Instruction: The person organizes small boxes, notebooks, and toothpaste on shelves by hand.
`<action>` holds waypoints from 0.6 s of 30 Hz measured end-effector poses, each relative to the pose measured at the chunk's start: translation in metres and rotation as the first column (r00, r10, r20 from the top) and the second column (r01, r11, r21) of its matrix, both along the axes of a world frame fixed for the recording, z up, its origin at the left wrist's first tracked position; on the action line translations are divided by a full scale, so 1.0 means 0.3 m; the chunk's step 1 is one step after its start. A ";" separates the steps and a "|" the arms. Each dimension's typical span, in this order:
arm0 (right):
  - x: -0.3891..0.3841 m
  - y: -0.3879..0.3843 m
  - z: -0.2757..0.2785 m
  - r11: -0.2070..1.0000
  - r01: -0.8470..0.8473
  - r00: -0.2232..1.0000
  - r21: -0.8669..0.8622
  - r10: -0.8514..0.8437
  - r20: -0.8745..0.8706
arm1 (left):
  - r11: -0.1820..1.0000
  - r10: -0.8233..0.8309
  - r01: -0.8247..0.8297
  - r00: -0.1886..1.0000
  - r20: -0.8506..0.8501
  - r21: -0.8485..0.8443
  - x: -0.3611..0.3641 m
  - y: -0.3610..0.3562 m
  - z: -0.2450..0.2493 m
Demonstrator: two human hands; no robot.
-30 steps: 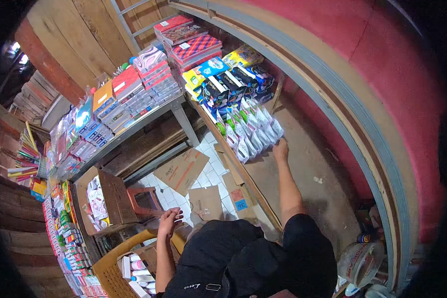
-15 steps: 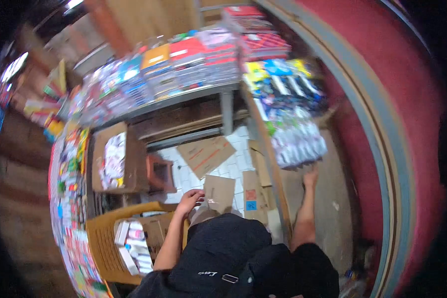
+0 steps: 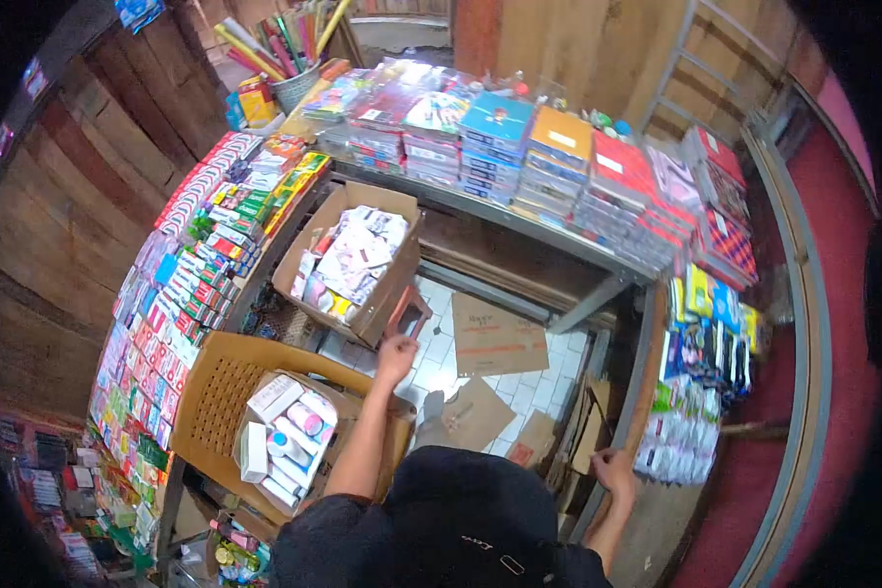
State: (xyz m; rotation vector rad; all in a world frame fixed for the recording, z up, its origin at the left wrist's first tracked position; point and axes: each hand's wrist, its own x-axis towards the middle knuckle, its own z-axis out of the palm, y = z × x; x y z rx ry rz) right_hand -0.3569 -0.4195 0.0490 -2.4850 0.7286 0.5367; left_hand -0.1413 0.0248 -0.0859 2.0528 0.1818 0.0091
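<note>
My left hand [image 3: 395, 359] is held out over the floor, its fingers loosely bent with nothing in them. It overlaps the near end of a small red-brown stool [image 3: 412, 310] in this view. My right hand [image 3: 613, 471] is at the wooden edge [image 3: 641, 419] of the right-hand shelf, fingers apart, with folded cardboard [image 3: 586, 431] just beside the fingertips. Right of that hand hang packs of white items [image 3: 678, 446]. A woven-back tan chair [image 3: 227, 407] to my left bears an open box of white bottles and cartons [image 3: 294, 441].
Stacked books [image 3: 497, 127] line the back table. An open carton of packets [image 3: 355, 257] stands left of the stool. Boxed goods [image 3: 201, 279] cover the left counter. Flat cardboard sheets [image 3: 500, 338] lie on the white tiles [image 3: 429, 370]. A red wall [image 3: 833, 245] rises at right.
The view has swung left, showing more of the left counter. My right hand has come from below the hanging packs to the shelf's wooden edge. My left hand now overlaps the stool.
</note>
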 end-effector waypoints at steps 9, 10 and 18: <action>0.615 0.549 0.099 0.895 -0.434 0.900 0.101 0.427 0.083 | 0.774 0.390 -0.431 0.902 0.187 0.464 0.491 0.536 -0.017; 0.655 0.584 0.081 0.873 -0.478 0.878 0.095 0.471 0.085 | 0.747 0.372 -0.429 0.903 0.215 0.508 0.532 0.573 -0.027; 0.843 0.794 -0.007 0.791 -0.597 0.795 0.136 0.606 -0.035 | 0.524 0.275 -0.413 0.910 0.311 0.745 0.845 0.702 -0.191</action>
